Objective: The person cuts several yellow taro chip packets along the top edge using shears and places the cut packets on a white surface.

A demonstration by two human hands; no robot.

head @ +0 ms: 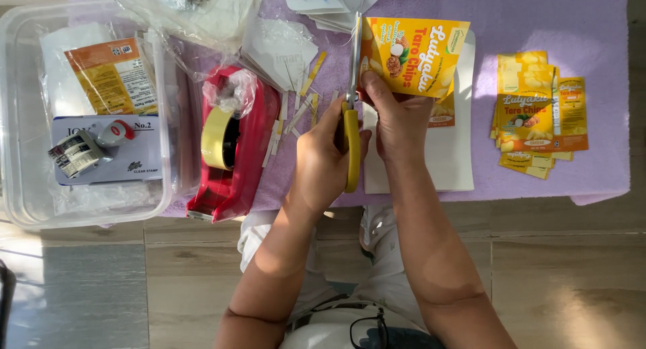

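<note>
My left hand (321, 157) grips a pair of scissors with yellow handles (352, 150); the blades (354, 60) point away from me along the left edge of a yellow printed label sheet (420, 53). My right hand (398, 120) holds that sheet by its lower left corner, thumb on top, lifted a little above a white paper sheet (461, 154). The scissor tips sit at the sheet's top left corner. Both hands are over a purple cloth (579, 19).
A pile of cut yellow labels (538, 113) lies to the right. Narrow paper offcuts (299, 110) are scattered by a red tape dispenser (235, 147). A clear plastic bin (17, 120) with packets and a stamp stands at far left. White paper pieces (279, 50) lie further back.
</note>
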